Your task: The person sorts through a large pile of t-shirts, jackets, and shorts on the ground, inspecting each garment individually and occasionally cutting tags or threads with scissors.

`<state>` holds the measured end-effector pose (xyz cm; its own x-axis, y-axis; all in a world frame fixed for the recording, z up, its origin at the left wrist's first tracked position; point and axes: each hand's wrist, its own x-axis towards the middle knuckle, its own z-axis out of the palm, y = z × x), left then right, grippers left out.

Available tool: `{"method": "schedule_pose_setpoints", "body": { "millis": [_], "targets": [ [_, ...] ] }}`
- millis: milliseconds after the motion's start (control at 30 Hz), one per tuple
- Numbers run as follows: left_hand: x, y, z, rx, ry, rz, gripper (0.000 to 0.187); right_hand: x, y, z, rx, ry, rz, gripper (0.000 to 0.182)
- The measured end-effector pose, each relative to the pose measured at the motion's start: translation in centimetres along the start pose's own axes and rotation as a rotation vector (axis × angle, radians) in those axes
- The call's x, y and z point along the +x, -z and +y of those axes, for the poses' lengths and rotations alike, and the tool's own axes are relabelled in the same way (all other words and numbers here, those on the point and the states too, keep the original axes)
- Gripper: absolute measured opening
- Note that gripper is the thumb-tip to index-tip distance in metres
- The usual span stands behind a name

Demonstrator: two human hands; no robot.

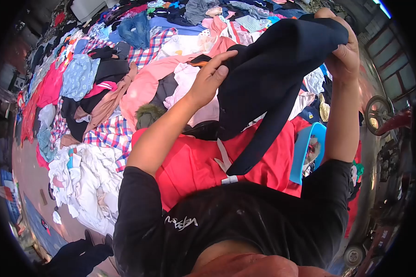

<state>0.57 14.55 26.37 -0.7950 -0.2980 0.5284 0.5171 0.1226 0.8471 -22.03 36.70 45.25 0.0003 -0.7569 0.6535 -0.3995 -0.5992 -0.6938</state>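
Note:
A dark navy garment (263,69) hangs in front of me, with one long narrow part, a sleeve or a leg, drooping toward my lap. At the upper right my right hand (344,51) is closed around its edge, the cloth bunched over the fingers. My left hand (209,79) is beside the garment's left side, index finger stretched out and thumb apart from it. Its other fingers are partly hidden, and whether it touches the cloth is hard to see. Red fabric (185,161) with white strips lies beneath, against my body.
A large heap of mixed clothes spreads ahead, with a pink garment (148,87), a plaid cloth (108,136) and blue jeans (135,30). White clothes (90,180) lie at left. A light-blue plastic container (296,161) stands at right, near a wheel (378,115).

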Motion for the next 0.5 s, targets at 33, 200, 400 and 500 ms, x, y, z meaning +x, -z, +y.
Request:
{"method": "schedule_pose_setpoints", "body": {
  "millis": [33, 200, 400, 500],
  "targets": [
    [0.2, -0.7, 0.8, -0.067, 0.016, -0.017, 0.060, -0.4, 0.1, -0.1, 0.050, -0.007, 0.068, 0.049],
    [0.8, -5.7, 4.6, 0.276, -0.071, 0.008, 0.043, -1.1, -2.0, 0.4, 0.362, -0.038, 0.140, 0.045],
    [3.8, -3.0, 5.0, 0.493, 0.024, 0.249, 0.016, -1.8, -1.3, 1.6, 0.249, -0.218, 0.152, 0.045],
    [7.1, 0.9, 10.5, 0.834, -0.008, 0.299, 0.023, -2.2, 0.2, 3.4, -0.180, -0.467, 0.411, 0.048]
  ]
}}
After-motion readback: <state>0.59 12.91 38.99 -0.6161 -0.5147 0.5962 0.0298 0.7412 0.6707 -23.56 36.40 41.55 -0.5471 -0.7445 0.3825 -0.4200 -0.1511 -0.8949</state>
